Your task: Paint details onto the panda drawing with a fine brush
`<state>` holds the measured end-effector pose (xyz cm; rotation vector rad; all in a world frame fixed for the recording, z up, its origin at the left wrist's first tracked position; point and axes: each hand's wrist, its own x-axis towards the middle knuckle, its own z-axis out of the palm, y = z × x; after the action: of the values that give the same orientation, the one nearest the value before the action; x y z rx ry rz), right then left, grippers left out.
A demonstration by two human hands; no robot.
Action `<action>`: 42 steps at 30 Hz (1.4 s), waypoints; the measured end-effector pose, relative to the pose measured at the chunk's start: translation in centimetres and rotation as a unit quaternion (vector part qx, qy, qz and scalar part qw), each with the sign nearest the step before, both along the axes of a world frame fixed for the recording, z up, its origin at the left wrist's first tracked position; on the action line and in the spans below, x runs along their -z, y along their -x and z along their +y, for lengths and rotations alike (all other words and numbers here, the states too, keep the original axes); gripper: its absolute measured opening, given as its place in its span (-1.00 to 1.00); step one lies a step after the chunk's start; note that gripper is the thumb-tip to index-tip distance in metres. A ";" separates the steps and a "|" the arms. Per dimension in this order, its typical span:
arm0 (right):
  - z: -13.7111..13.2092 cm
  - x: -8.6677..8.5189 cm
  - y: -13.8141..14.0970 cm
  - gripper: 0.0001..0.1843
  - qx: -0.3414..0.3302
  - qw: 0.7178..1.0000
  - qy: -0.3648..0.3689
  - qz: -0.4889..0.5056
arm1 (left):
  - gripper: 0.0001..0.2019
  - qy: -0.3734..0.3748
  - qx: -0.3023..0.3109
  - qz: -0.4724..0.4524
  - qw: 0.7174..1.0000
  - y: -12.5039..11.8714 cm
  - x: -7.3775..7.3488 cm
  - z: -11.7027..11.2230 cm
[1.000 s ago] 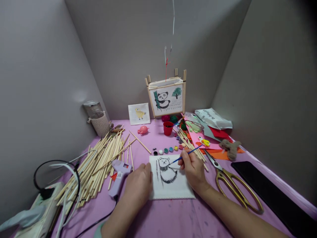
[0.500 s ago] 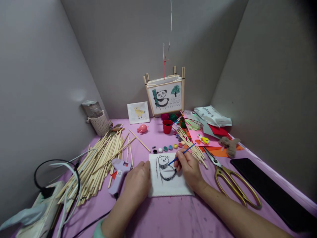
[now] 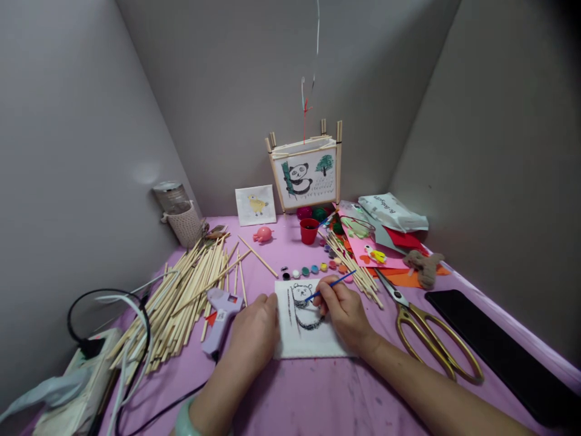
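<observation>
My right hand (image 3: pixel 345 310) pinches a thin blue paintbrush (image 3: pixel 336 281), its tip touching the drawing of a panda on a small white canvas (image 3: pixel 313 346). The panda has black outlines and a dark band below its head, with upright black lines at its left. Along the canvas's left edge rests my left hand (image 3: pixel 255 330), fingers curled and closed against the edge; its fingertips are partly hidden. Just beyond the canvas, a row of small paint pots (image 3: pixel 305 271) holds black, white, green, blue, yellow and other colours. A red cup (image 3: pixel 309 231) with dark liquid stands behind them.
Wooden sticks (image 3: pixel 190 303) and a lilac glue gun (image 3: pixel 220 321) lie left, near a power strip with cables. Gold-handled scissors (image 3: pixel 426 330) and a black slab (image 3: pixel 490 351) lie right. A panda-painted lantern (image 3: pixel 305 178) hangs at the back, beside a yellow bird picture (image 3: pixel 255 204).
The brush and my right hand have shifted slightly left, and the brush handle lies at a lower angle. My left hand stays at the canvas edge. The whole view has shifted slightly.
</observation>
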<state>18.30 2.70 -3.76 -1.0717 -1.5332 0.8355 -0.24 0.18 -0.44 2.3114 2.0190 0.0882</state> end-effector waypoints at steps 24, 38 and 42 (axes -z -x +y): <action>-0.4 -0.7 -0.1 -0.60 -0.002 0.987 -0.119 -0.107 | -0.77 0.017 -0.007 -0.002 1.000 -0.1 -0.3 -0.1; -0.3 -0.7 0.1 -0.65 0.003 0.970 -0.193 -0.150 | -0.78 0.020 -0.007 0.000 1.000 -0.1 -0.2 -0.1; -0.2 -0.7 0.1 -0.65 -0.005 0.967 -0.202 -0.155 | -0.77 0.026 -0.010 0.006 1.000 -0.2 -0.4 -0.1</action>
<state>18.23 2.45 -3.02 -0.9172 -1.8727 0.3415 -0.05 0.04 -0.06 2.2658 2.0247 0.0234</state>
